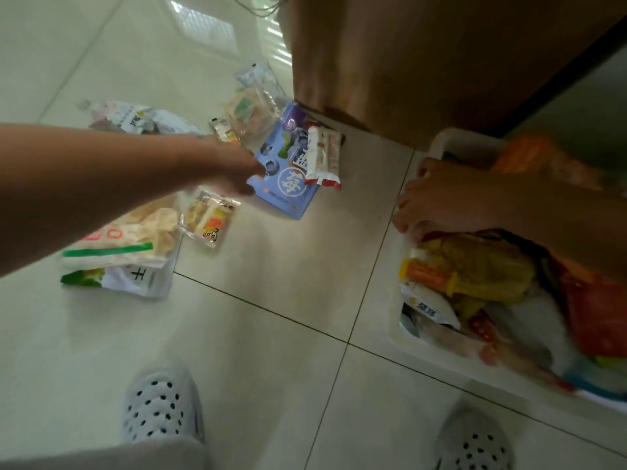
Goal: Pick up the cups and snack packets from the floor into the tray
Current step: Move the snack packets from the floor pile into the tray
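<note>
Snack packets lie scattered on the tiled floor; no cups show. My left hand [230,169] reaches over them, fingertips at the left edge of a blue packet [288,179]; blur hides whether they pinch it. A red-and-white packet [324,157] lies on top of the blue one. Nearer me are a small yellow-orange packet [210,217] and a large chips bag with a green stripe [125,245]. My right hand [441,198] curls over the left rim of the white tray [395,337], which holds yellow and orange packets.
More clear and white packets [251,106] lie farther back, and another white packet [135,118] lies at the far left. A wooden cabinet [424,62] stands behind the tray. My feet in grey perforated slippers [159,401] stand at the bottom of the view.
</note>
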